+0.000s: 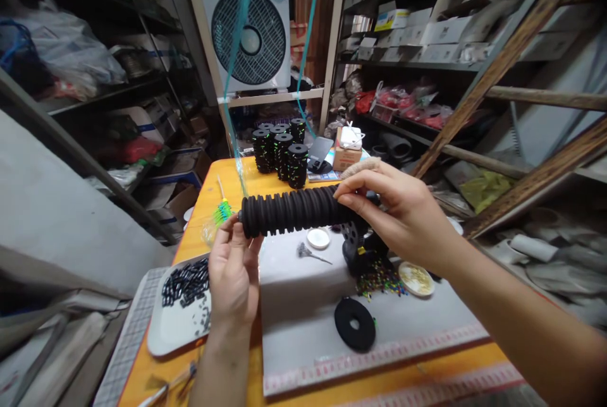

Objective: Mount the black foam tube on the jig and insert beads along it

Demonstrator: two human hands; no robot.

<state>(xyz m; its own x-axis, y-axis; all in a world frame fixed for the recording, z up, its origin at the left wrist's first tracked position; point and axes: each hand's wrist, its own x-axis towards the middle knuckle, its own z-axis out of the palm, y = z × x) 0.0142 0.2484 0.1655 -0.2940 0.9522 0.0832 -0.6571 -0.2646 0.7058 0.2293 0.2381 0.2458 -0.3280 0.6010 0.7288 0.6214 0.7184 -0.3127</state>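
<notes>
A row of black foam discs (289, 211), packed side by side like a ribbed roll, lies across the space above the board, slightly tilted. My left hand (232, 268) grips its left end between thumb and fingers. Around the right end, my right hand (401, 211) is closed in a pinch at the top of the discs, with a beige wrap on one finger. Behind and below that hand stands a dark device with a perforated part (351, 242), partly hidden. One loose black foam disc (344, 325) with a centre hole lies on the grey board (294, 325).
Coloured beads (379, 284) lie near a dish (429, 292) of gold-coloured bits. A small white dish (318, 238) and a grey bunch (308, 253) are behind. Left is a tray (159, 337) with dark pieces. Black spools (283, 154), a phone (320, 151) and a fan (250, 40) stand beyond.
</notes>
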